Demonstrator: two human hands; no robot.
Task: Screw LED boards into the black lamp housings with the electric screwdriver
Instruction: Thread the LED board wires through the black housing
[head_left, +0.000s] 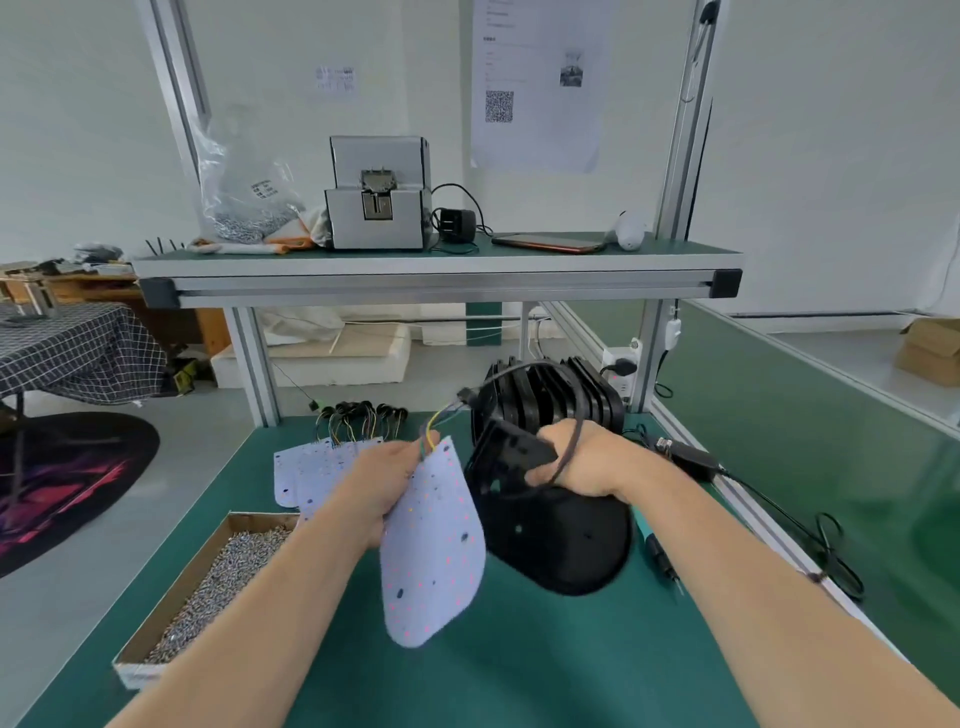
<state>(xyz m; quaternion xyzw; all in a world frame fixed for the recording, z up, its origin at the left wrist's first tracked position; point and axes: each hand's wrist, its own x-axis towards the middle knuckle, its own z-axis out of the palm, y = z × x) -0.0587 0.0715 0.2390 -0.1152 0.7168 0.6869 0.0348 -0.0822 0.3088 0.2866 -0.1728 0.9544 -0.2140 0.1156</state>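
Note:
My left hand grips the top edge of a white LED board with pink dots, held above the green bench, its coloured wires rising from the top. My right hand holds a black lamp housing by its upper rim, tilted, just right of the board, with a black cable looped over the hand. Behind it stands a row of black housings. More LED boards lie stacked behind my left hand. The electric screwdriver lies on the bench under my right forearm.
A cardboard box of screws sits at the front left of the green bench. A raised shelf carries a screw feeder, a bag of screws, an adapter and a phone. Cables and a power adapter lie along the right edge.

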